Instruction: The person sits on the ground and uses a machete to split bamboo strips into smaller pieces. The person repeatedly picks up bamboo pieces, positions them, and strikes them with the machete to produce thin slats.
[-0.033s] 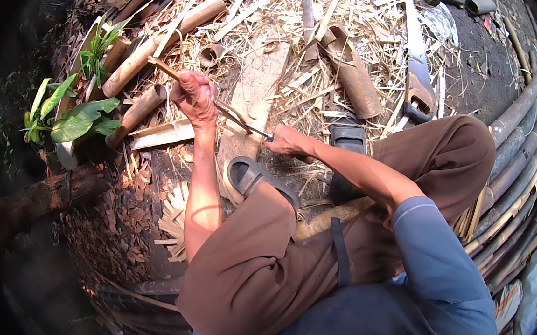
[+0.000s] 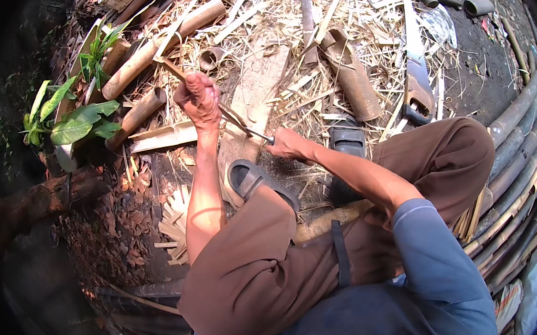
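Observation:
My left hand (image 2: 199,103) is closed round a narrow bamboo strip (image 2: 174,70), whose pale end sticks out beyond the fingers. In my right hand (image 2: 289,145) is the handle of a knife; most of that handle is hidden by the fingers. The dark, slim knife blade (image 2: 247,130) points up and left toward my left hand. Where blade and strip meet beside the left palm, I cannot tell them apart well. Both hands hang above a flat wooden board (image 2: 263,72) that lies on the ground near my left sandal (image 2: 253,180).
Pale shavings (image 2: 300,91) litter the ground around the board. A handsaw (image 2: 418,78) lies to the right, past a bamboo section (image 2: 353,77). Long bamboo poles (image 2: 521,139) are stacked along the right edge. At left are leafy plants (image 2: 79,120) and a bamboo log (image 2: 162,46).
Both hands, with the strip and knife, have shifted very slightly to the right and down in the picture. Each grip is unchanged.

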